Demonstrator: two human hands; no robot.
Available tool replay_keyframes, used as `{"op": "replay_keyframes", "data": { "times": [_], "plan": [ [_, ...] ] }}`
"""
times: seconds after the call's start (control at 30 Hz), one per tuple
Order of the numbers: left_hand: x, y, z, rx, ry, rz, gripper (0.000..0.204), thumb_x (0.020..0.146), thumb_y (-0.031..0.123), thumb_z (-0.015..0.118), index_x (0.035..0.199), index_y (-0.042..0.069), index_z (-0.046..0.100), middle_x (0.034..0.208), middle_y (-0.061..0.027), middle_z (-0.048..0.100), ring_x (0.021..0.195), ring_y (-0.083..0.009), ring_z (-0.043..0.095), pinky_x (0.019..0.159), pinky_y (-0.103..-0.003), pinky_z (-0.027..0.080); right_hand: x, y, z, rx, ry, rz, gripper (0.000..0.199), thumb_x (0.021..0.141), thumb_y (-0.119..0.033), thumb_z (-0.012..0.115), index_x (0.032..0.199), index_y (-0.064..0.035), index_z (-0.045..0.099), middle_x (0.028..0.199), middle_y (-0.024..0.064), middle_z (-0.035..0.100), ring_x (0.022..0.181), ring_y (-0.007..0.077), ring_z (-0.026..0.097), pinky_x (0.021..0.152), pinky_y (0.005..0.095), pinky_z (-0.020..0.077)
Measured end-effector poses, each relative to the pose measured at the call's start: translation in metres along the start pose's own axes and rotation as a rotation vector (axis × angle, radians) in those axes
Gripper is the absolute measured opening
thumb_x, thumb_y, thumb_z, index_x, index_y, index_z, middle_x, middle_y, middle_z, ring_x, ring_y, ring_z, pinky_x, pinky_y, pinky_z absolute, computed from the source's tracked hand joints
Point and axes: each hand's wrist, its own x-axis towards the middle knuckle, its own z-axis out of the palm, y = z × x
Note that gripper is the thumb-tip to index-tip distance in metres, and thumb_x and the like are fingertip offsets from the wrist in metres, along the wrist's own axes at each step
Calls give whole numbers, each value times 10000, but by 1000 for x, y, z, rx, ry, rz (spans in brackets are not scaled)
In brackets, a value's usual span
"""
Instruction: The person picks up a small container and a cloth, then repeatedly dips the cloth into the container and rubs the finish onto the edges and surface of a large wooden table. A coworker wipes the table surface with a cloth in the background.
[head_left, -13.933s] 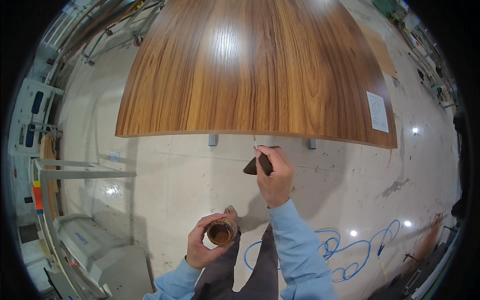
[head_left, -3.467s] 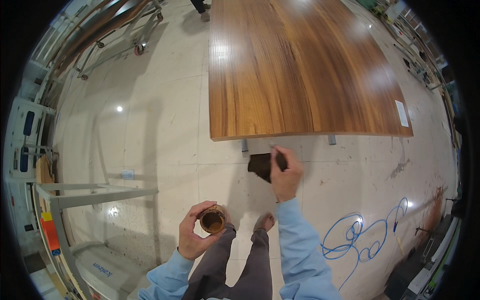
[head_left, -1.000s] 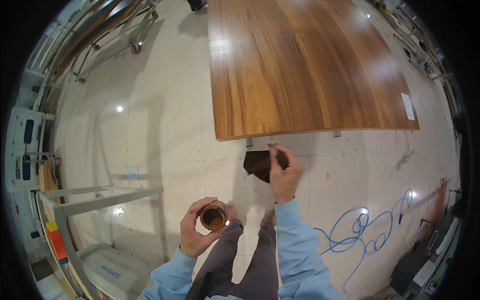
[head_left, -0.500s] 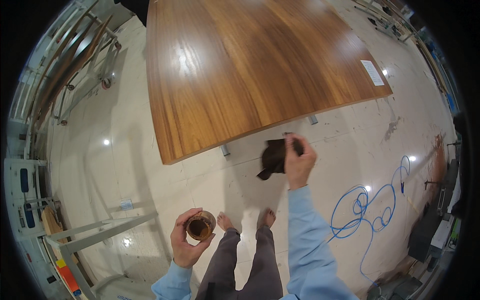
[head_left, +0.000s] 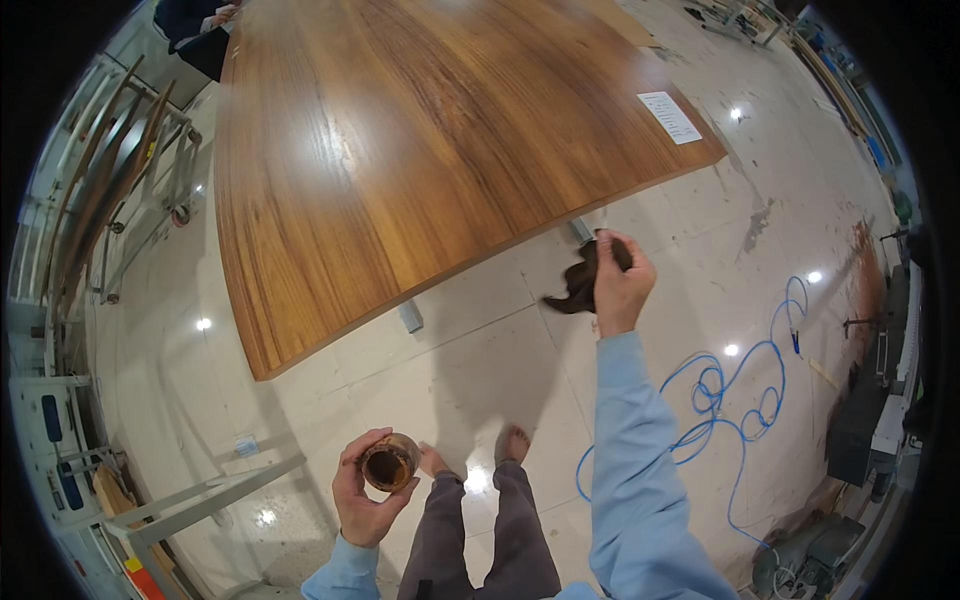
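Right hand (head_left: 622, 285) right of centre, fingers closed around a dark rag (head_left: 580, 288) near the wooden tabletop (head_left: 420, 140) edge, left hand (head_left: 365, 490) at lower centre, fingers wrapped around an open jar (head_left: 389, 465)

The dark cloth (head_left: 580, 285) is partly wrapped inside the right hand (head_left: 620, 285), so its full shape cannot be told, and the fingers behind it are hidden. The small brown jar (head_left: 389, 465) in the left hand (head_left: 362, 495) shows only its open mouth; what is inside is too dark to tell. The far end of the wooden worktop (head_left: 420, 140) is cut off at the upper edge, and the white sheet (head_left: 669, 117) on it is too small to read.
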Motion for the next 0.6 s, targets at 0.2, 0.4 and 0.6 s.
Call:
{"op": "replay_keyframes", "data": {
  "times": [0.2,0.4,0.6],
  "plan": [
    [14,15,33,47,-20,29,753,737,-59,877,1404,27,539,1418,-128,600,1293,-236,627,1123,-367,522,12,4,-17,-35,-176,-7,149,999,-154,776,1001,-5,771,869,14,759,840,103,673,796,279,537],
    [17,24,48,60,10,48,746,740,-37,884,1401,26,546,1407,-129,612,1279,-242,639,1100,-369,536,73,29,-40,-63,94,-6,97,972,-118,781,966,-22,777,884,48,770,878,128,694,834,309,550],
    [5,29,44,104,60,28,716,751,12,896,1392,25,578,1371,-125,646,1231,-237,673,1093,-372,535,168,17,-77,-7,299,-352,147,977,-159,786,1012,-17,780,939,59,783,873,150,706,827,302,550]
  ]
}}
